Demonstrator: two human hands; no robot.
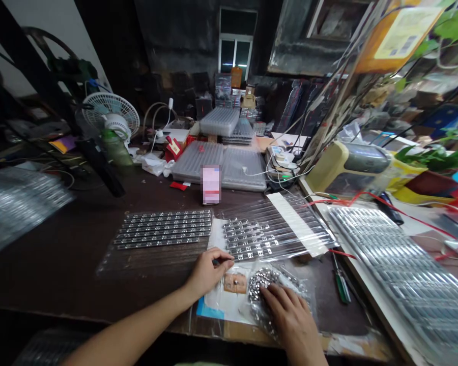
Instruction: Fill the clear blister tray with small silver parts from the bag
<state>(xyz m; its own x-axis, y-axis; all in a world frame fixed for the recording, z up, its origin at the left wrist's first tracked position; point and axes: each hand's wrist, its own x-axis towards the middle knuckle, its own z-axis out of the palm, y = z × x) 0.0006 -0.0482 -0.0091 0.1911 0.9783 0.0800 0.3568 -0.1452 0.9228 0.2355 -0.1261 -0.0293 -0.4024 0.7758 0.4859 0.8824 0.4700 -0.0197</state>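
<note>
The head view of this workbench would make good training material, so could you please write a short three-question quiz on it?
1. Which hand is at the pile of metal parts?
2. True or false: the green-handled tool lies to the right of that pile.
3. The long white strip lies across: a) the fan; b) the clear ridged tray; c) the yellowish machine.

Key: 1. The right hand. 2. True. 3. b.

No words readable here; upper right, the pale label [410, 31] on the orange packet [379, 31] blurs; mid-frame, the pink-and-white panel [211, 183] is pixelated!
</note>
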